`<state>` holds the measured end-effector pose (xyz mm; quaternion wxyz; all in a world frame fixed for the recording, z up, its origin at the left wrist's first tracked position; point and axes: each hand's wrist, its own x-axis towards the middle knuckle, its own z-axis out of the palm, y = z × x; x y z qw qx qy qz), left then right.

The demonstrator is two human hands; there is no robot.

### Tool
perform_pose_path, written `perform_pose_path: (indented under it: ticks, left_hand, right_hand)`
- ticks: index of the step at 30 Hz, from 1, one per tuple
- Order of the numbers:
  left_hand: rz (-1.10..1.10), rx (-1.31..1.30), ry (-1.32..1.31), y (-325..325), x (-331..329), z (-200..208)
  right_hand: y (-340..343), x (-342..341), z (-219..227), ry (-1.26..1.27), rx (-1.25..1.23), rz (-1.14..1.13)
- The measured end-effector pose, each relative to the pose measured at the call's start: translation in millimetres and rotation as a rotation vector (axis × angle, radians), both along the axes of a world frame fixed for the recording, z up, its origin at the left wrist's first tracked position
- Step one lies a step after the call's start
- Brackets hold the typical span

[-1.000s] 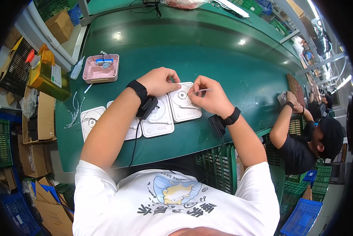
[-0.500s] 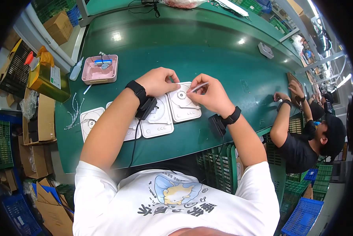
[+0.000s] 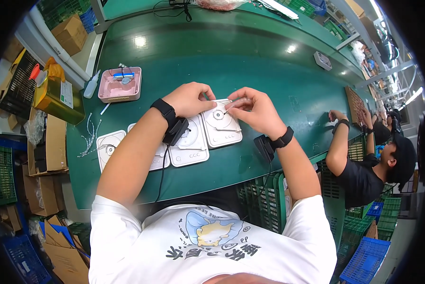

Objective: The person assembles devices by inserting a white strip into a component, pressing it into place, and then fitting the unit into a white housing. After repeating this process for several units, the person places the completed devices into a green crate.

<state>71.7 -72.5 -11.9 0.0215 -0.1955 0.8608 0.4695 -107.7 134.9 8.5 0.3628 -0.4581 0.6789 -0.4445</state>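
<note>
A white square panel [image 3: 224,134] with a round ring and small buttons lies flat on the bench. My left hand [image 3: 191,98] is closed at its far left corner, thumb on the panel and fingers curled at the edge. In my right hand [image 3: 259,112] is a slender pale stick [image 3: 239,102], pinched between thumb and fingers. A small dark tip shows below those fingers, close beside the ring. Another white panel [image 3: 189,154] lies partly under my left wrist, touching the first. Farther left, a similar panel [image 3: 109,142] is partly hidden by my left forearm.
A pink box [image 3: 121,97] with wired parts stands at the far left, beside a small squeeze bottle [image 3: 92,85]. Loose clear strips [image 3: 91,137] lie near the left edge. A grey-white device [image 3: 322,60] sits far right. A co-worker [image 3: 364,175] works at the right.
My right hand has turned slightly, and the stick's angle has shifted, with a dark tip now near the ring. My left hand has barely moved. The co-worker's hands have moved.
</note>
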Motion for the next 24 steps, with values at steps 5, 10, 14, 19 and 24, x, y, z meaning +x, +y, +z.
perform_pose_path:
  ticks: [5, 10, 14, 19, 24]
  left_hand:
    - [0.004, 0.006, 0.013, 1.9, -0.1, 3.4]
    - [-0.001, -0.014, 0.015, 2.6, 0.1, 3.5]
    - [-0.003, -0.026, 0.032, 1.4, 1.7, 1.8]
    - [-0.025, -0.011, -0.015, 0.8, -0.1, 7.5]
    - [-0.082, -0.087, 0.244, 0.8, 0.1, 9.4]
  right_hand:
    - [1.1, 0.1, 8.8, 0.215, 0.028, 0.018]
    - [0.6, 6.8, 4.1, 0.272, 0.059, 0.07]
    - [1.9, 9.5, 7.1, 0.111, -0.005, 0.026]
    - [-0.4, 6.2, -8.2, 0.124, -0.039, 0.006]
    - [-5.2, 4.4, -18.0, 0.008, -0.049, -0.041]
